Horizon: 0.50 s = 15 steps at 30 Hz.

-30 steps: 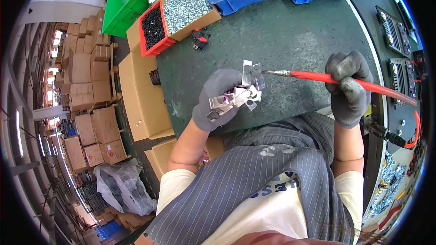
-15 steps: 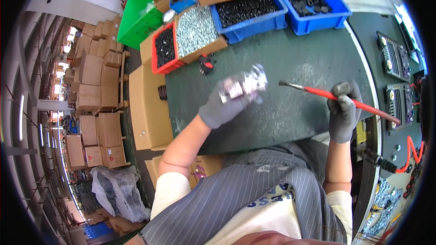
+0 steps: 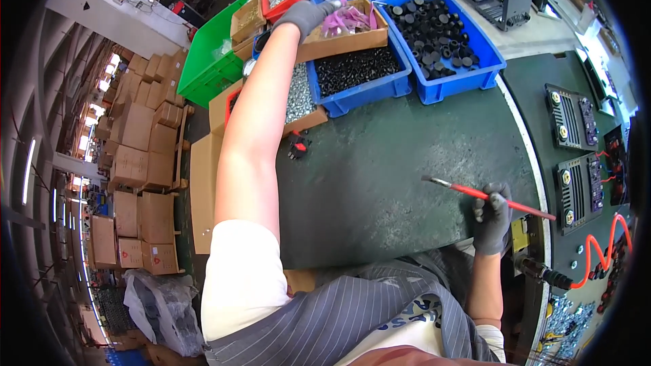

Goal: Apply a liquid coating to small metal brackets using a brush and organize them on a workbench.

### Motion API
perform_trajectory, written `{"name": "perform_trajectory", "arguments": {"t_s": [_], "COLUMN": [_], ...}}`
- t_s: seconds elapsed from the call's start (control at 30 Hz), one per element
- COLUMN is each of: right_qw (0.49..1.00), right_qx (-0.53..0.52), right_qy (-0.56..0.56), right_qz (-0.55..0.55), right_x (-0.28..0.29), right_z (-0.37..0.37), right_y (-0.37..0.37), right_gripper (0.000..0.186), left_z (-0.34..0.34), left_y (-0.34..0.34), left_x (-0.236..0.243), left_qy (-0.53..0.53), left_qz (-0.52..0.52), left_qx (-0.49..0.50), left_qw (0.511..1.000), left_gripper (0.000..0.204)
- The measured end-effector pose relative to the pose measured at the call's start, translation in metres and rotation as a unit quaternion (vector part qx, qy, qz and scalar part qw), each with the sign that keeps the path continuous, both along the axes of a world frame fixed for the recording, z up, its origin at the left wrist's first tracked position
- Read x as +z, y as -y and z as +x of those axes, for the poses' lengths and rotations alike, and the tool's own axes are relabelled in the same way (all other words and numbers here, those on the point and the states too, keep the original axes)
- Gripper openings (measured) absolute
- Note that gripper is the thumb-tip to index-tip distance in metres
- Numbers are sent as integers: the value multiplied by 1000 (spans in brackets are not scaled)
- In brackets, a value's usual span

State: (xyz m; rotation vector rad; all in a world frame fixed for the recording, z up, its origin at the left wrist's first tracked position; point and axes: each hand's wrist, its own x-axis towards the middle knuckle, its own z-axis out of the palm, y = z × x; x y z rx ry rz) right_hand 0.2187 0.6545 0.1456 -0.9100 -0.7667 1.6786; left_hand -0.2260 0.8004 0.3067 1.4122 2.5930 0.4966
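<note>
My left hand (image 3: 305, 16), in a grey glove, reaches to the far side of the bench, over the left end of an open cardboard box (image 3: 349, 42). Its fingers stretch out toward the box and look open, though their tips are hard to make out. In that box lie pink-purple pieces (image 3: 364, 19) and a clear plastic bag (image 3: 339, 26). Near the bench's front right, my right hand (image 3: 493, 220), gloved too, is closed around the red handle of a brush (image 3: 468, 190). The brush's dark bristles point left above the green bench top (image 3: 352, 196).
Blue bins hold small black parts (image 3: 356, 71) and round black caps (image 3: 434, 37). Silver screws (image 3: 298, 95) fill a carton beside them. A black-and-red tool (image 3: 297, 144) lies on the bench. At right are metal fixtures (image 3: 576, 190) and a coiled red hose (image 3: 597, 257).
My left hand has gone from the bench middle to the far box; the clear bag it held now appears in that box. My right hand still holds the brush, lower in view.
</note>
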Motion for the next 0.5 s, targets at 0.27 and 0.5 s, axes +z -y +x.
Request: {"name": "perform_trajectory", "arguments": {"t_s": [0.27, 0.5], "right_qw": [1000, 998], "right_qx": [9, 12], "right_qy": [9, 58], "right_qz": [21, 38], "right_x": [2, 6], "right_z": [-4, -7], "right_y": [0, 0], "right_gripper": [16, 16], "left_z": [26, 20], "left_y": [65, 68], "left_x": [-34, -63], "left_qy": [-266, -291], "left_qz": [-42, 133], "left_qx": [-167, -133], "left_qw": [949, 938], "left_gripper": [45, 27]}}
